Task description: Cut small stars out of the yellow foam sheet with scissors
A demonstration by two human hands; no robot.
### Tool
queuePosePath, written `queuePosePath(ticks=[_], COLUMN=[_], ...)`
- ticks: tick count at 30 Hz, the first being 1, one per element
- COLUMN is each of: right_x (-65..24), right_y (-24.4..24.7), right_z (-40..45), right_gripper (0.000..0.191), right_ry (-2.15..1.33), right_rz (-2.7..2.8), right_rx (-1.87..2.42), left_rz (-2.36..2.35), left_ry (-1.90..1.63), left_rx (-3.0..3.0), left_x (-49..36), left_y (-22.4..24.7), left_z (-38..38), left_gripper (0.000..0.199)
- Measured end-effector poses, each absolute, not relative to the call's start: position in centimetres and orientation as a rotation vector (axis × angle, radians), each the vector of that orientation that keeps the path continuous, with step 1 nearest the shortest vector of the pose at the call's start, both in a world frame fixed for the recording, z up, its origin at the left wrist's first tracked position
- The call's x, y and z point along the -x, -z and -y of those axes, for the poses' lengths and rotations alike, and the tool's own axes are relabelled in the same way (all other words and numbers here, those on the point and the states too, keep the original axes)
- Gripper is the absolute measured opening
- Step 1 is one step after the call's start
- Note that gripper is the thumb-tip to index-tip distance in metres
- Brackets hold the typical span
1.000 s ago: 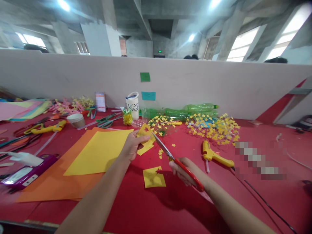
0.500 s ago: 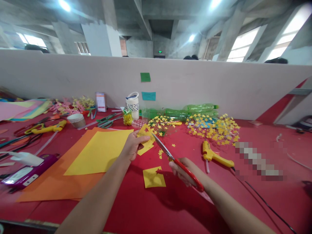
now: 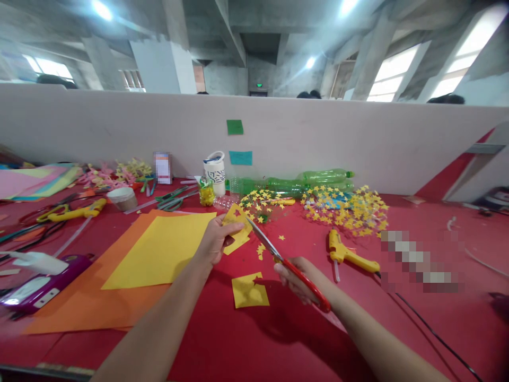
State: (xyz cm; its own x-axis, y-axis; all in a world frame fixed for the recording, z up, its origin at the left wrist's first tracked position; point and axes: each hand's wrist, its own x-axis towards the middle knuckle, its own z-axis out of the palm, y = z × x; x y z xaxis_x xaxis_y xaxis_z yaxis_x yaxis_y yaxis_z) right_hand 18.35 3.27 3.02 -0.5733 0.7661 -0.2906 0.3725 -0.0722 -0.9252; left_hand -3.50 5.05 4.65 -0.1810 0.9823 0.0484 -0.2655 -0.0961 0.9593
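Observation:
Pinched in my left hand (image 3: 217, 239) is a yellow paper piece (image 3: 238, 216) with a star-shaped hole and cut edges. My right hand (image 3: 298, 280) is closed around red-handled scissors (image 3: 304, 278), whose blade tips are beside the right edge of that piece. Below my hands lies a yellow paper square (image 3: 249, 292) with a star-shaped cutout at its upper edge. Small yellow scraps (image 3: 260, 251) and a loose star (image 3: 281, 237) rest on the red table between and beyond the hands.
Yellow (image 3: 163, 249) and orange sheets (image 3: 99, 297) lie left. A yellow glue gun (image 3: 350, 255) with a cord sits right. Behind are green bottles (image 3: 290, 187), yellow star clusters (image 3: 348, 209), a white cup (image 3: 214, 175) and green-handled scissors (image 3: 173, 200). A purple power strip (image 3: 47, 281) lies far left.
The camera view has shifted slightly. Both hands keep nearly the same pose, with the paper and scissors still held.

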Motion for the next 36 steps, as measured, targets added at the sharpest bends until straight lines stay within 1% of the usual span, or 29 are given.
queuePosePath(ticks=[7, 14, 25, 30, 36], right_x=[-18.3, -18.1, -18.0, -17.7, -17.6], right_y=[-2.6, -2.4, -2.6, -2.9, -2.9], right_z=[-3.2, -2.6, -2.3, -2.2, -2.3], right_gripper=[0.040, 0.040, 0.042, 0.043, 0.044], right_ry=[-1.620, -1.666, -1.612, -1.607, -1.616], right_rz=[1.861, 1.815, 1.849, 1.807, 1.787], right_rx=[1.230, 1.111, 1.094, 1.205, 1.205], left_rz=[-1.063, -0.985, -0.953, -0.917, -0.897], left_ry=[-1.479, -1.485, -1.511, -1.510, -1.497], left_rx=[-0.956, -0.997, -0.989, -0.964, -0.959], left_x=[3.3, 1.8, 1.6, 1.6, 1.8], left_y=[-4.7, -4.4, -4.4, -4.3, -4.2], left_z=[-5.0, -4.5, -4.3, -4.3, -4.4], left_gripper=[0.020, 0.017, 0.017, 0.020, 0.021])
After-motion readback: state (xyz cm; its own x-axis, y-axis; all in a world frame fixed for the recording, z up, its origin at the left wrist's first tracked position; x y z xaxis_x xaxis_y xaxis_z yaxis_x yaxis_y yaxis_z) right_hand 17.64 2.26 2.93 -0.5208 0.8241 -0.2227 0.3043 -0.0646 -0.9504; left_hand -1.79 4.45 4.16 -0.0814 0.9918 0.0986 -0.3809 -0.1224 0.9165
